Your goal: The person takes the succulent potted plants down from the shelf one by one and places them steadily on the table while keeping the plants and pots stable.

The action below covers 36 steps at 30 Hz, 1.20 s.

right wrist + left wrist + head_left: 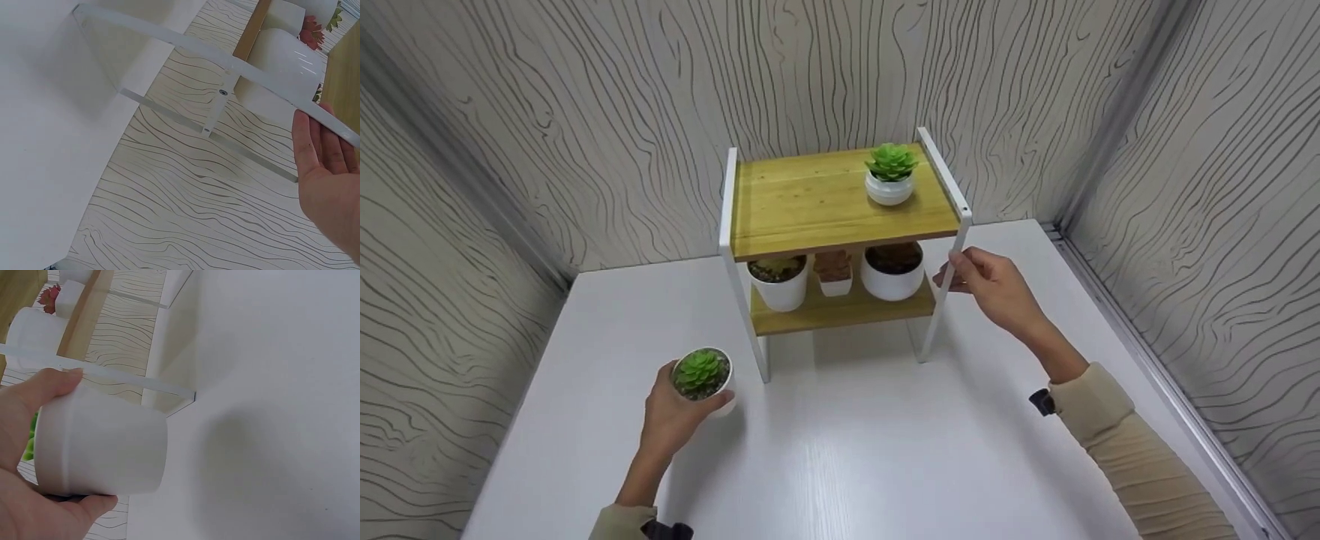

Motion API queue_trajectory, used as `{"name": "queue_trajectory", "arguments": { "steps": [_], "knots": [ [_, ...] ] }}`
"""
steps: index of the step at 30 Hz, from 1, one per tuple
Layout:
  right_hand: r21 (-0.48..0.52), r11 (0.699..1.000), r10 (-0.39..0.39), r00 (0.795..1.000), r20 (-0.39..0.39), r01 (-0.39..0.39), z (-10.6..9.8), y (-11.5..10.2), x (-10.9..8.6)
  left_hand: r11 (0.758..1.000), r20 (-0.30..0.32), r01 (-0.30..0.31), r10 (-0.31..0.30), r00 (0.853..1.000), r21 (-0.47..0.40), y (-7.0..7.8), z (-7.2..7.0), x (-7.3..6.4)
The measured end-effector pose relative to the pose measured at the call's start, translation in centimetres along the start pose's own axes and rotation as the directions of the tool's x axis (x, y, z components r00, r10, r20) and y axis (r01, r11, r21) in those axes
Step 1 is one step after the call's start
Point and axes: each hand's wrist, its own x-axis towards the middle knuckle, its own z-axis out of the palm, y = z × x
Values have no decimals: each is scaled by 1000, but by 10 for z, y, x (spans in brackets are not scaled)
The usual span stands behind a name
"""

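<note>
Beige right sleeve [1155, 465] outstretched, right grip [997, 289] pinching shelf frame [194, 46], left grip [671, 412] clamped round potted succulent [702, 373]

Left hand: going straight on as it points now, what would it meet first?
The left hand, pot leading, would probably meet the shelf first, at its left front leg; depth is unclear.

Left fingers [97, 505] curl, gripping; right fingers [304, 143] pinch.
</note>
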Motion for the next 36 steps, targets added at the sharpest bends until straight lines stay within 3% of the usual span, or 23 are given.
{"name": "queue_trajectory", "arguments": {
  "steps": [6,15,25,36],
  "knots": [
    [27,1000,7,1000,1,-7,1,-1,1,1000,-19,5,-5,1000,-16,-3,0,6],
    [37,999,6,1000,-2,-6,-1,0,1,995,-19,81,-83,996,-64,0,7,23],
    [28,1000,11,1000,4,-11,1,-1,1,991,-33,101,-105,994,-85,-5,14,39],
    [34,999,2,1000,1,-2,1,-1,1,992,-88,92,-100,991,-91,-13,19,59]
  ]
}}
